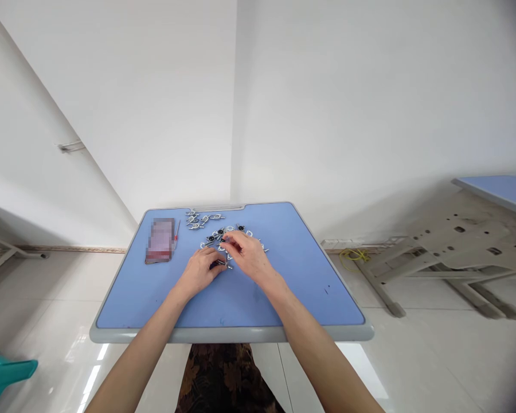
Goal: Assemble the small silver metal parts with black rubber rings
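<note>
On the blue desk (266, 298), my left hand (201, 269) has its fingers closed on a small metal part (229, 267) that pokes out past the fingertips. Just to its right and slightly higher, my right hand (247, 252) is pinched; whatever is between its fingertips is too small to name. Beyond both hands lies a loose pile of small metal and black round parts (241, 228) and pale rings (229, 228), partly covered by my right hand. A separate group of small metal pieces (195, 225) sits near the desk's back edge, left of the pile.
A phone-like device (160, 241), its screen blurred, lies at the desk's left side beside a thin red-handled tool (176, 235). White walls stand behind. Another desk (499, 192) is at the right, with a yellow cord (353, 256) on the floor. A teal stool (6, 376) shows at lower left.
</note>
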### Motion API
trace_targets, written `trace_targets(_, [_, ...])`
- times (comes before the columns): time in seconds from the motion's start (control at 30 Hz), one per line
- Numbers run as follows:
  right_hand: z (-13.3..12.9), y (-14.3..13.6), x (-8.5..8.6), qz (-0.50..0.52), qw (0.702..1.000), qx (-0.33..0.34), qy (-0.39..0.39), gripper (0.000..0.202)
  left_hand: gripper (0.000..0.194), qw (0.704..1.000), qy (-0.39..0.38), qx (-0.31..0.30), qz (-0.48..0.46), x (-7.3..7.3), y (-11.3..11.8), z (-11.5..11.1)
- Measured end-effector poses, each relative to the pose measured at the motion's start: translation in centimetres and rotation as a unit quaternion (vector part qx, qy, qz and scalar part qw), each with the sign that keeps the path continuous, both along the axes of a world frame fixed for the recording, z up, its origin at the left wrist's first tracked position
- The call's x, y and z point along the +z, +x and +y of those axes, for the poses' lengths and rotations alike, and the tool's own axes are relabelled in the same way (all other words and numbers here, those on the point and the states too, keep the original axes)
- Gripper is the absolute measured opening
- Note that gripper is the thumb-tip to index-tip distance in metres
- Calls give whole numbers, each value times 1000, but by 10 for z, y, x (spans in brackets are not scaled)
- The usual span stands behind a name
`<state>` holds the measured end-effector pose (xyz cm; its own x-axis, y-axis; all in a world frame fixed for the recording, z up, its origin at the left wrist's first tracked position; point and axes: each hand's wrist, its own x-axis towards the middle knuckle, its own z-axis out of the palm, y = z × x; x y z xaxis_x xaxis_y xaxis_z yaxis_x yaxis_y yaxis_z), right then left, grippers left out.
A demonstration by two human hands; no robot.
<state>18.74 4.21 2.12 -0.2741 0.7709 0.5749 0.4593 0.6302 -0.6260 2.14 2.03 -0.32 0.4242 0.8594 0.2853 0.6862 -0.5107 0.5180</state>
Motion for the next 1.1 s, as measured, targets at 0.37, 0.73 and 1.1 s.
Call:
trace_targets(0.37, [-2,-5,-1,-8,1000,5,-3,10,13,1000,-6,9,6,3,5,-1])
trace_targets(0.73, [-4,6,9,-31,993,113,-25,33,8,1000,-8,11,-15,2,4,-1])
trace_targets(1.1, [-1,3,6,-70,996,33,46,21,8,1000,-1,13,-8,1,4,-1])
